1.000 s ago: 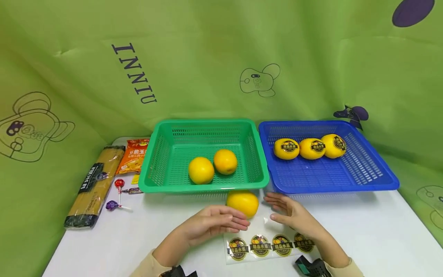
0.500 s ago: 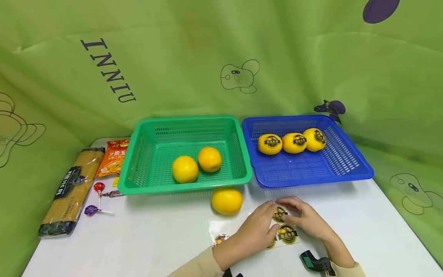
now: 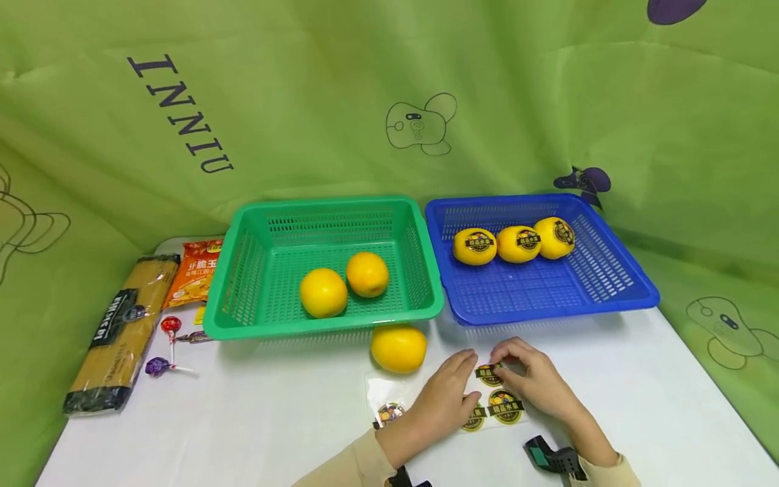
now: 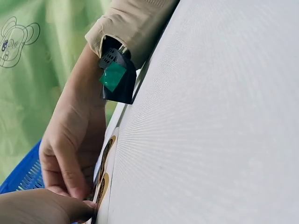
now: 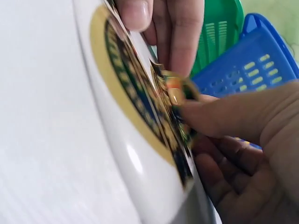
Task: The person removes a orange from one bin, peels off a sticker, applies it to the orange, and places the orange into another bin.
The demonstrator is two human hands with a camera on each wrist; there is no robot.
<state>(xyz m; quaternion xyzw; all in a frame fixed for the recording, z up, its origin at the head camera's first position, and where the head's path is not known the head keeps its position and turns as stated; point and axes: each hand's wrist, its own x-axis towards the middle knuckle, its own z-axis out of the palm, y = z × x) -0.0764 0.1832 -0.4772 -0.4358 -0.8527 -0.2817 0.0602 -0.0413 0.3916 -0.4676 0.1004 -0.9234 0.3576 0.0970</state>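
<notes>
A clear sheet (image 3: 379, 387) of round black-and-gold stickers lies on the white table. My left hand (image 3: 443, 398) rests on the sheet, fingers extended, its thumb pressing near a sticker in the right wrist view. My right hand (image 3: 540, 387) pinches the edge of a sticker (image 5: 174, 88) between thumb and fingers; that edge curls up off the sheet. Two more stickers, one of them a whole round sticker (image 3: 505, 406), show nearer to me. Just beyond the left hand sits a plain yellow fruit (image 3: 398, 348), in front of the green basket (image 3: 322, 331).
Inside the green basket are two plain yellow fruits (image 3: 324, 293). The blue basket (image 3: 554, 316) beside it holds three stickered fruits (image 3: 475, 247). Farther left lie a noodle pack (image 3: 122, 331), an orange snack bag (image 3: 193, 272) and lollipops (image 3: 157, 366). A green cloth (image 3: 304, 95) hangs behind.
Both hands have come down from beside the loose fruit onto the sticker sheet, the left hand moving right. The right fingers have closed on a sticker's edge and lifted it. The head view has shifted.
</notes>
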